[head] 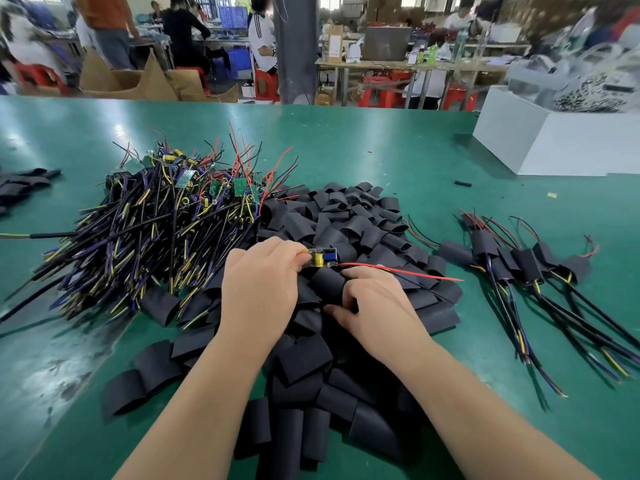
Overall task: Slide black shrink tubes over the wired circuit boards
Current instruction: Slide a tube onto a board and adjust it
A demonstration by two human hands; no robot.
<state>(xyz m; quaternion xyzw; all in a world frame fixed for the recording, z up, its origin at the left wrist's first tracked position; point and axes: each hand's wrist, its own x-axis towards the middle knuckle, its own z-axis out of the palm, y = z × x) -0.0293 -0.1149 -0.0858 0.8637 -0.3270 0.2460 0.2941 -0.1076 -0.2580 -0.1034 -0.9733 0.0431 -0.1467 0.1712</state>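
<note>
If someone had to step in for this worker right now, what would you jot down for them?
Left hand: pinches a bare wired circuit board over the tube pile.
Right hand: grips a loose shrink tube in that pile.
Done: a few sleeved boards lie at right.
Left: sleeve the held board, then the big heap of unsleeved boards at left.

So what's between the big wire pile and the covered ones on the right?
A heap of black shrink tubes fills that stretch, seen in the head view.
</note>
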